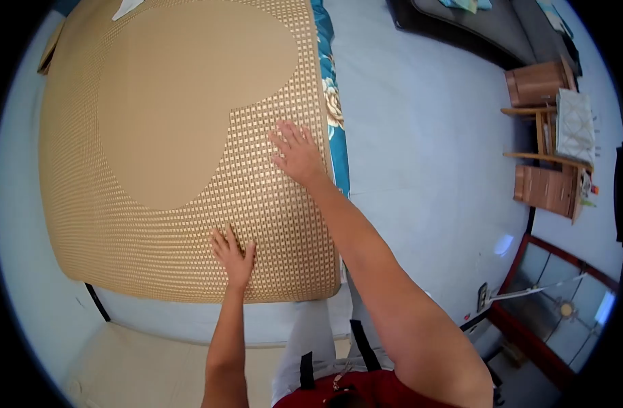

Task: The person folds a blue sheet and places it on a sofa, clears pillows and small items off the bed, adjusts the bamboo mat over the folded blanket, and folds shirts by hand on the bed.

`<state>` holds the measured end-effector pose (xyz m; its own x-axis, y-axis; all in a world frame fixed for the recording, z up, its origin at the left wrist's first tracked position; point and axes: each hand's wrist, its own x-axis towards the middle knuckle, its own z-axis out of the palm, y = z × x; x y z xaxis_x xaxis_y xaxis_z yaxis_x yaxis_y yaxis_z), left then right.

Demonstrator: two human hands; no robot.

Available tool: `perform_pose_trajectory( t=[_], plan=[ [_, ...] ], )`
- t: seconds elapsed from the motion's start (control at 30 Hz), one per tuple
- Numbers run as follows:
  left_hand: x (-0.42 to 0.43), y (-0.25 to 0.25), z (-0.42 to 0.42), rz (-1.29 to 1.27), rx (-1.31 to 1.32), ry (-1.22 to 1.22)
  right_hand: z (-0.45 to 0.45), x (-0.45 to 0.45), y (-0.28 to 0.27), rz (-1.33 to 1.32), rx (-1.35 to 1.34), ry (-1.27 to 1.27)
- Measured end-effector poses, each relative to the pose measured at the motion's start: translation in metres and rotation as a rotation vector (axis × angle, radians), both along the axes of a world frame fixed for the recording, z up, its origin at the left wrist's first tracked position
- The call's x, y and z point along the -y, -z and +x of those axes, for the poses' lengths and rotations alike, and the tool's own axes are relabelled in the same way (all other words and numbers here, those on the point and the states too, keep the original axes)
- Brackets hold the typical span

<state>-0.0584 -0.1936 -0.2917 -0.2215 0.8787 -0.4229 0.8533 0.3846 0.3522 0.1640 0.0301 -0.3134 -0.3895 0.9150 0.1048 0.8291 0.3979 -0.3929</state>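
A tan woven bed mat point(169, 81) with a checked border and a large plain heart shape covers the bed in front of me. My left hand point(233, 258) lies flat on the checked part near the mat's near edge, fingers spread. Farther up and to the right, my right hand point(298, 154) rests palm down on the mat close to its right side, its fingers apart too. Neither hand grips anything. Along the right side, a teal floral sheet point(337, 136) shows from beneath the mat.
To the right stretches a pale floor point(407, 156). A dark sofa point(461, 24) stands at the upper right. Beyond the floor are a wooden desk point(544, 187) with drawers and a chair with a patterned cloth point(574, 126). A red-framed glass door point(553, 292) is at the lower right.
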Motion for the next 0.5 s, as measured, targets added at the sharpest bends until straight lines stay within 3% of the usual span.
perform_pose_trajectory(
  t=[0.17, 0.27, 0.43, 0.5],
  plan=[
    [-0.115, 0.049, 0.117, 0.225, -0.426, -0.378, 0.004, -0.044, 0.0, 0.02, 0.047, -0.049],
    [-0.148, 0.051, 0.159, 0.237, -0.503, -0.56, 0.005, -0.074, -0.002, 0.006, 0.008, -0.213],
    [-0.155, 0.051, 0.164, 0.29, -0.543, -0.573, -0.018, -0.163, 0.012, 0.064, -0.041, -0.621],
    [-0.152, 0.059, 0.161, 0.285, -0.555, -0.576, -0.011, -0.202, 0.017, 0.105, 0.045, -0.644]
  ],
)
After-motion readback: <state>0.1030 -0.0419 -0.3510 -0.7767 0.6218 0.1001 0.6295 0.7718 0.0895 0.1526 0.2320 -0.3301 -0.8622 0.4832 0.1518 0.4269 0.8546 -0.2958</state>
